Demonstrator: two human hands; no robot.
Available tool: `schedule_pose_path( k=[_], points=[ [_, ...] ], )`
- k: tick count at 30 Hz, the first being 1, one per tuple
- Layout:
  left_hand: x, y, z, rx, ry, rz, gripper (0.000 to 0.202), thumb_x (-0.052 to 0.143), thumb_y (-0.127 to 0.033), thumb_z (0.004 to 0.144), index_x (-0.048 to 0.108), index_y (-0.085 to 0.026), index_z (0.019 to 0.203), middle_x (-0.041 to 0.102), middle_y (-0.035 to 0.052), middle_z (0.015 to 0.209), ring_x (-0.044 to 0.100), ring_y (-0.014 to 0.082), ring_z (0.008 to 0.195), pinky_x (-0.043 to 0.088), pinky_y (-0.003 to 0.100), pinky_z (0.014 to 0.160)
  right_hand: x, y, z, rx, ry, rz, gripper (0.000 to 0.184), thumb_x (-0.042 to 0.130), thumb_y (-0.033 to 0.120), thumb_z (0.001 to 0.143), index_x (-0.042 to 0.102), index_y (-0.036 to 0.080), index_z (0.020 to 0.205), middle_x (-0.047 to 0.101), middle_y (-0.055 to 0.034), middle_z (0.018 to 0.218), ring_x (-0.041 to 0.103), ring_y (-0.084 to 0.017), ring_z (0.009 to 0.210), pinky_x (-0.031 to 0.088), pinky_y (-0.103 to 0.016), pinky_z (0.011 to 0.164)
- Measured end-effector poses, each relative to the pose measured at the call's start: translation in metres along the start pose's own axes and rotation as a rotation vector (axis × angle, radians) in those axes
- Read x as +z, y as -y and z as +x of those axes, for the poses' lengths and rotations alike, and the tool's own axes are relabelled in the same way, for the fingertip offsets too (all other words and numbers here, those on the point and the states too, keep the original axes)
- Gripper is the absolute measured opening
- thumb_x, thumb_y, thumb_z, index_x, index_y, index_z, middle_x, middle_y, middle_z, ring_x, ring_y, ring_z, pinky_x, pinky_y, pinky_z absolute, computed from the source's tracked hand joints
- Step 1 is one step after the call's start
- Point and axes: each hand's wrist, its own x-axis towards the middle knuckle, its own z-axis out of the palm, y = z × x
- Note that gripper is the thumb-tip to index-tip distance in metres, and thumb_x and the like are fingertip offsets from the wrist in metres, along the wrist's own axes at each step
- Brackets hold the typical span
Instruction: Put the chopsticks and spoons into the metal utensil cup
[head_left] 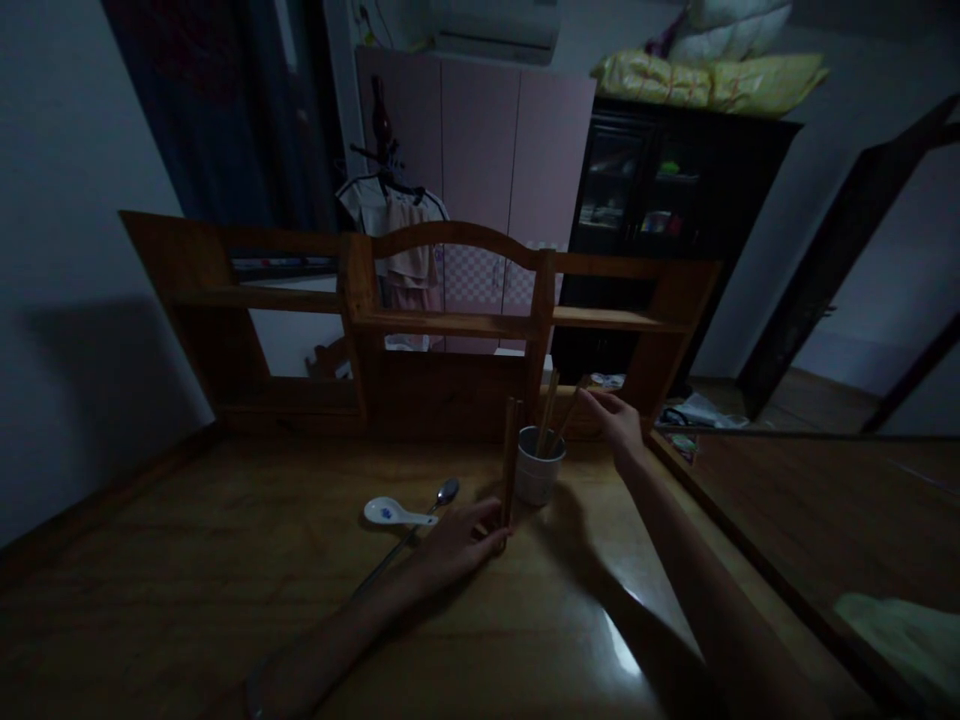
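A white cup (538, 478) stands on the wooden desk (225, 560) with two chopsticks (547, 412) leaning in it. My right hand (613, 418) reaches over the cup and pinches the top of one chopstick (571, 410) that rests in it. My left hand (456, 546) lies on the desk to the cup's left, fingers closed around the base of a bundle of chopsticks (511, 460) held upright. A white ceramic spoon (391, 514) with a blue mark and a metal spoon (442, 494) lie just left of that hand.
A wooden shelf unit (442, 325) stands along the desk's back edge. Behind it are pink wardrobe doors (480, 150), hanging clothes (401, 235) and a dark cabinet (660, 190). The desk's right edge (720, 520) runs close to my right forearm. The room is dim.
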Motion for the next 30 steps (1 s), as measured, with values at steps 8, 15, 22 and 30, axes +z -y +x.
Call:
schedule_pose_path(
  k=[8, 15, 22, 30],
  points=[
    [-0.001, 0.005, 0.001, 0.008, 0.006, 0.037, 0.024, 0.053, -0.041, 0.088, 0.064, -0.021, 0.093, 0.069, 0.0022, 0.086, 0.065, 0.0169, 0.079, 0.049, 0.025, 0.068, 0.010, 0.023, -0.009, -0.082, 0.117, 0.027, 0.038, 0.072, 0.049, 0.070, 0.075, 0.015, 0.086, 0.074, -0.0074, 0.087, 0.067, -0.024, 0.090, 0.048, -0.031, 0.080],
    [-0.002, 0.006, 0.001, 0.054, 0.015, -0.010, 0.019, 0.053, -0.034, 0.088, 0.064, -0.021, 0.096, 0.068, 0.0010, 0.092, 0.064, 0.0162, 0.082, 0.048, 0.025, 0.072, 0.003, 0.044, -0.036, -0.204, 0.277, 0.092, 0.031, 0.067, 0.044, 0.079, 0.074, 0.019, 0.095, 0.074, -0.0070, 0.096, 0.067, -0.027, 0.094, 0.051, -0.038, 0.086],
    [-0.003, 0.002, 0.002, 0.058, 0.029, -0.005, 0.021, 0.051, -0.035, 0.090, 0.065, -0.023, 0.100, 0.068, 0.0015, 0.097, 0.064, 0.0168, 0.085, 0.048, 0.025, 0.073, -0.001, 0.057, -0.054, -0.221, 0.458, 0.189, 0.028, 0.062, 0.039, 0.086, 0.071, 0.020, 0.104, 0.072, -0.0070, 0.104, 0.066, -0.025, 0.100, 0.051, -0.040, 0.091],
    [-0.001, 0.011, 0.004, 0.038, 0.029, 0.076, 0.024, 0.050, -0.040, 0.090, 0.065, -0.022, 0.093, 0.069, 0.0010, 0.090, 0.063, 0.0175, 0.082, 0.046, 0.025, 0.071, -0.003, 0.064, -0.065, -0.261, 0.529, 0.204, 0.022, 0.064, 0.033, 0.086, 0.071, 0.019, 0.101, 0.071, -0.0073, 0.104, 0.067, -0.023, 0.097, 0.053, -0.037, 0.088]
  ],
)
